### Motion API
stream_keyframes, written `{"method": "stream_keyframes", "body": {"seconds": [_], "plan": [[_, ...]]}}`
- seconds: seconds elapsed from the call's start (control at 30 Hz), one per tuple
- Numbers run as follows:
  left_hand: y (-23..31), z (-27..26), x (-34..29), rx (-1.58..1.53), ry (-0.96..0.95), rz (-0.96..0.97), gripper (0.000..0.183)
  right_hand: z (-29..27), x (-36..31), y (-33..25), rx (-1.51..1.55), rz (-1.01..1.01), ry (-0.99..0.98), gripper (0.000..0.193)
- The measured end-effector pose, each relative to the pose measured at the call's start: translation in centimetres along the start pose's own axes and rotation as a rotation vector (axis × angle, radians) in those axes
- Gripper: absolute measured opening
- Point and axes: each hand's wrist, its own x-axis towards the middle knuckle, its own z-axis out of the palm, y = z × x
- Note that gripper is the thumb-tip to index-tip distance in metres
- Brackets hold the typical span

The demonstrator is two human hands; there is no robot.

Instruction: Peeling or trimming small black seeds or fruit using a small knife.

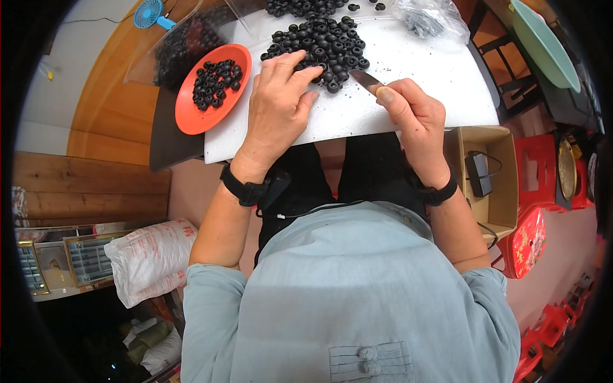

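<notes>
Beads point(217, 83) in plate point(192, 120) left of bead pile point(332, 48) on board point(463, 89)

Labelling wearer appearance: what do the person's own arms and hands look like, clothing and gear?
Left hand and right hand: both ungloved. Black left wristband, black right wristband. A dark boxy piece appears fixed to the left one. Loose, pale blue-grey sleeves end near the elbows.

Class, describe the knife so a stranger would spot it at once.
Find the white work surface. Over its near edge, the right hand holds the knife, tip toward the heaped black pieces. Unlike those round pieces, it is flat and narrow.
</notes>
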Motion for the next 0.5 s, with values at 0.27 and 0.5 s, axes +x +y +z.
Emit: {"method": "stream_keyframes", "body": {"seconds": [0.27, 0.5], "plan": [[5.8, -12.3, 1.9, -1.003, -0.091, 0.148, 0.047, -0.3, -0.9, 0.4, 0.017, -0.044, 0.071, 0.021], [-0.1, -27.6, -8.6, -1.519, -0.115, 0.235, 0.028, 0.2, -0.5, 0.3, 0.022, -0.038, 0.051, 0.021]]}}
